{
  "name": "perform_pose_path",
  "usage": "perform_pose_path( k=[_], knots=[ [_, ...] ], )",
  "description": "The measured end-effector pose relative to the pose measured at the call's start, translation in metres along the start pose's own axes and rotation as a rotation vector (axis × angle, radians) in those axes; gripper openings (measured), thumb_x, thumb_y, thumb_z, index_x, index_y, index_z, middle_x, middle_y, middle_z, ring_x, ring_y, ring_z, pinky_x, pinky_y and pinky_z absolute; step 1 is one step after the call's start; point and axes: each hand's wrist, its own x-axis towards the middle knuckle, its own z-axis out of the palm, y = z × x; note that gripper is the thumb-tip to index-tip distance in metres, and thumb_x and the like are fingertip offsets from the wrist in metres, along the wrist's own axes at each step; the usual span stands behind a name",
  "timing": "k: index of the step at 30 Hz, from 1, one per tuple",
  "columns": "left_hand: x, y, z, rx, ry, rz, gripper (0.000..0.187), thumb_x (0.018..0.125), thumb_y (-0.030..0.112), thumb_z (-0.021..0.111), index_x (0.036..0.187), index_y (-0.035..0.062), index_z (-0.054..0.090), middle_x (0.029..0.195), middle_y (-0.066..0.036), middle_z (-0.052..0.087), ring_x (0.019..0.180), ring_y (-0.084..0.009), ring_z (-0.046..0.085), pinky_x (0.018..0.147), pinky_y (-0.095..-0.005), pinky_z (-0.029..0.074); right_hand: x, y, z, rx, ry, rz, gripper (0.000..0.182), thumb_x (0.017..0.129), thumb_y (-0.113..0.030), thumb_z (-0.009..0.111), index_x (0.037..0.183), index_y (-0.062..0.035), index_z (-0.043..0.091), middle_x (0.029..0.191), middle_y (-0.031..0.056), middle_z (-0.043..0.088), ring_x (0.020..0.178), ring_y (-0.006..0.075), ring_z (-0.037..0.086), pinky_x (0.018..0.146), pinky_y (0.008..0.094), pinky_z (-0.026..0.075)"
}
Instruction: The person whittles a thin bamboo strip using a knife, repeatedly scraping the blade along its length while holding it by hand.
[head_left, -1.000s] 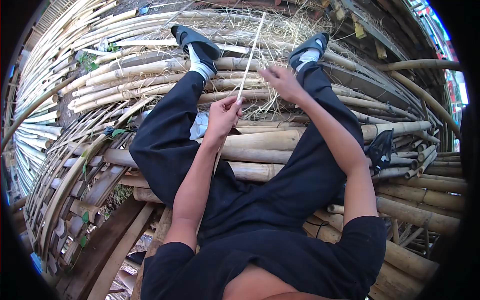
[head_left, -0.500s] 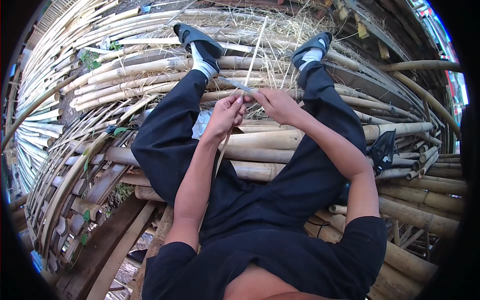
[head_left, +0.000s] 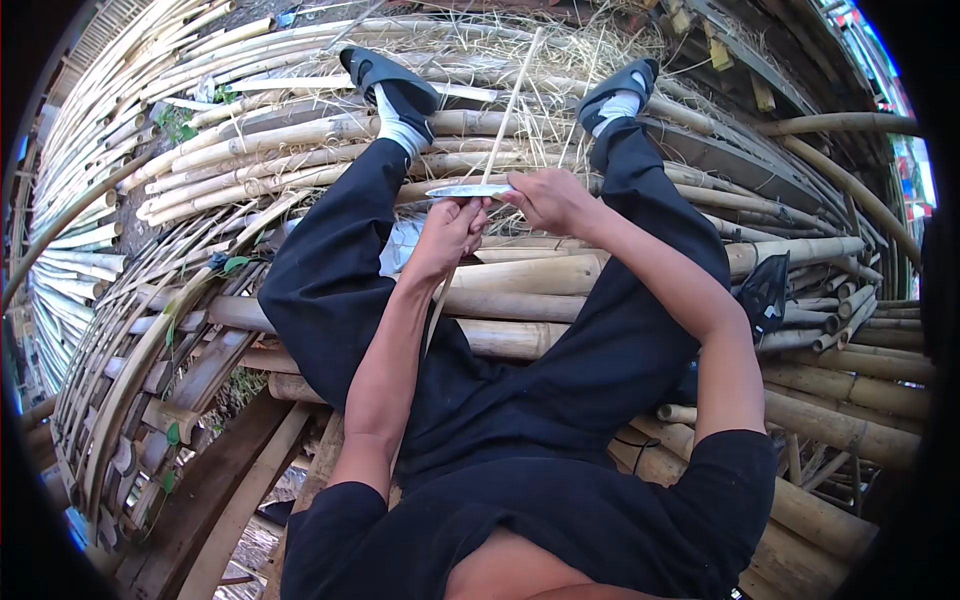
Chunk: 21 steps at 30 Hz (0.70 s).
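A long thin bamboo strip (head_left: 513, 105) runs from between my feet back under my left forearm. My left hand (head_left: 455, 232) is closed around it, between my knees. In my right hand (head_left: 550, 200) is a knife (head_left: 468, 191), its handle hidden by the fingers. The blade points left and lies across the strip, just beyond my left knuckles. Both hands are close together, the right a little farther out.
I sit on bamboo poles (head_left: 520, 278), legs spread, with sandals (head_left: 390, 80) on my feet. Pale shavings (head_left: 600, 60) lie scattered ahead. A black plastic bag (head_left: 765, 295) rests by my right knee. Long bamboo poles (head_left: 90, 230) are stacked at the left.
The knife blade has turned from slanting away to lying nearly level, its flat side now showing more. My right hand has shifted slightly, and the left keeps its hold on the strip.
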Motion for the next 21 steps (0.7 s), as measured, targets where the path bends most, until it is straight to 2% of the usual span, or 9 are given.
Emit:
perform_pose_path(
  k=[3,5,7,9,11,12,15,17,21],
  knots=[
    [0.006,0.001,-0.003,-0.054,0.045,0.012,0.017,0.099,0.019,0.045,0.098,0.0033,0.05,0.063,0.004,0.039,0.042,-0.0034,0.032,0.039,-0.0195,0.026,0.01,0.016,0.006,-0.06,-0.002,-0.011,0.03,0.095,-0.031,0.042,0.083,-0.0045,0.049,0.064,0.0197,0.056,0.064,0.0412,0.057,0.056,0.0492,0.043],
    [0.004,0.006,-0.004,-0.057,0.081,0.019,0.017,0.099,0.019,0.045,0.099,0.0033,0.051,0.062,0.004,0.039,0.042,-0.0031,0.032,0.039,-0.0188,0.026,0.022,0.024,0.004,-0.123,-0.071,0.193,0.026,0.094,-0.027,0.044,0.089,-0.004,0.054,0.067,0.022,0.057,0.068,0.0401,0.059,0.058,0.0485,0.045],
    [-0.014,0.012,-0.001,-0.054,0.072,-0.028,0.016,0.099,0.019,0.045,0.1,0.0033,0.051,0.062,0.005,0.04,0.042,-0.0027,0.033,0.04,-0.0181,0.026,0.022,0.1,0.006,-0.136,0.239,0.079,0.027,0.093,-0.024,0.044,0.101,-0.0025,0.058,0.072,0.0251,0.059,0.076,0.0395,0.061,0.064,0.0467,0.047],
    [-0.023,-0.002,-0.009,-0.082,0.041,-0.071,0.018,0.099,0.018,0.045,0.102,0.0023,0.054,0.064,0.003,0.045,0.041,-0.0021,0.032,0.039,-0.018,0.025,0.017,0.145,-0.029,-0.322,0.173,0.369,0.035,0.095,-0.028,0.041,0.103,0.0006,0.06,0.077,0.0266,0.061,0.082,0.04,0.061,0.069,0.0448,0.048],
    [-0.023,0.005,-0.009,-0.039,0.044,-0.078,0.02,0.099,0.018,0.044,0.105,0.0016,0.054,0.065,0.003,0.046,0.041,-0.002,0.034,0.039,-0.0177,0.027,0.013,0.156,-0.045,-0.132,0.376,0.653,0.045,0.097,-0.035,0.038,0.095,0.0037,0.061,0.079,0.0264,0.061,0.085,0.0416,0.06,0.071,0.0454,0.047],
    [-0.02,0.009,-0.008,-0.039,0.046,-0.076,0.02,0.099,0.018,0.044,0.105,0.0016,0.054,0.065,0.003,0.046,0.041,-0.002,0.034,0.039,-0.0177,0.027,0.013,0.153,-0.04,-0.057,0.55,0.586,0.058,0.096,-0.049,0.037,0.084,0.0021,0.062,0.068,0.0188,0.061,0.073,0.0338,0.063,0.065,0.0426,0.046],
    [-0.009,0.01,0.0,0.004,0.035,-0.028,0.023,0.1,0.019,0.043,0.109,0.0009,0.054,0.065,0.003,0.047,0.041,-0.0026,0.037,0.039,-0.0174,0.029,0.027,0.112,-0.04,0.314,0.269,0.746,0.057,0.094,-0.052,0.038,0.103,0.0005,0.06,0.078,0.0205,0.062,0.074,0.0315,0.06,0.073,0.0406,0.047],
    [-0.006,0.007,0.003,0.117,0.05,-0.031,0.025,0.1,0.02,0.043,0.112,0.0006,0.054,0.067,0.001,0.05,0.043,-0.004,0.043,0.04,-0.0176,0.033,0.032,0.07,-0.034,0.554,0.193,0.714,0.056,0.091,-0.052,0.049,0.094,0.0031,0.058,0.065,0.009,0.055,0.057,0.0173,0.052,0.055,0.0318,0.044],
    [-0.012,0.011,0.009,0.218,-0.048,-0.1,0.025,0.1,0.02,0.043,0.112,0.0008,0.053,0.07,-0.001,0.053,0.045,-0.0055,0.049,0.041,-0.0191,0.037,0.035,0.024,-0.018,1.028,0.154,0.766,0.04,0.091,-0.039,0.058,0.09,0.0004,0.058,0.059,0.0004,0.047,0.045,0.0087,0.043,0.04,0.0265,0.035]
  ],
)
